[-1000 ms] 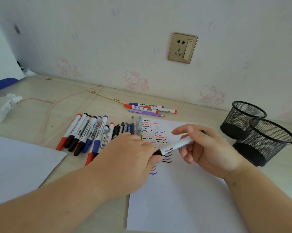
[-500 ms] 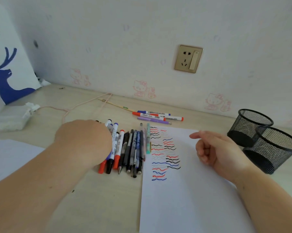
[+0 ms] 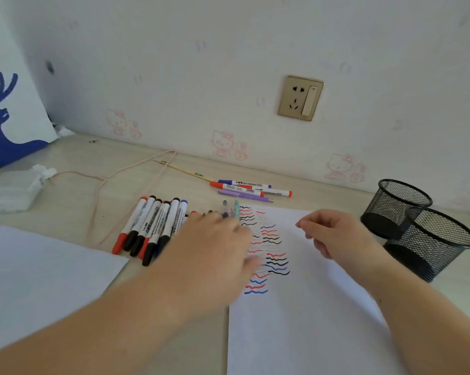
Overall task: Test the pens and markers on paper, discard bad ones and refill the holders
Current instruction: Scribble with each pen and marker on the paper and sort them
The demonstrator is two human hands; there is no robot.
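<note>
Pale wall w/ faint pink cat prints runs behind a light wood bench (image 3: 74,201); gold wall socket (image 3: 301,98) sits above it. White test paper (image 3: 304,320) lies centre-right on the bench, upper left part covered in red, blue and black squiggles (image 3: 269,250).

Left hand (image 3: 214,247) is motion-blurred, palm down over the row of pens at the paper's left edge, fingers spread fairly flat; can't tell whether it has hold of a pen. Pen tips, incl. a teal pen (image 3: 237,208), poke out beyond its fingers. Just left of it lies a row of whiteboard markers (image 3: 152,226), side by side, touching, caps red, black and blue, angled toward the person.

Right hand (image 3: 336,234) hovers over the paper's right part, fingers loosely curled, nothing in it.

Near the wall, apart from the row, lie three more: blue-capped marker (image 3: 244,183), red-capped marker (image 3: 251,189) and a purple pen (image 3: 246,196), close together. Thin wooden stick (image 3: 185,170) lies just left of them, a pink cord (image 3: 125,171) trailing beyond.

Two black mesh holders (image 3: 423,231) stand at right, touching or overlapping, well apart from the markers; nothing visible in them. Second white sheet (image 3: 39,280) lies front left. White bag w/ blue deer (image 3: 3,117) stands far left, crumpled white tissue pack (image 3: 12,190) in front of it.
</note>
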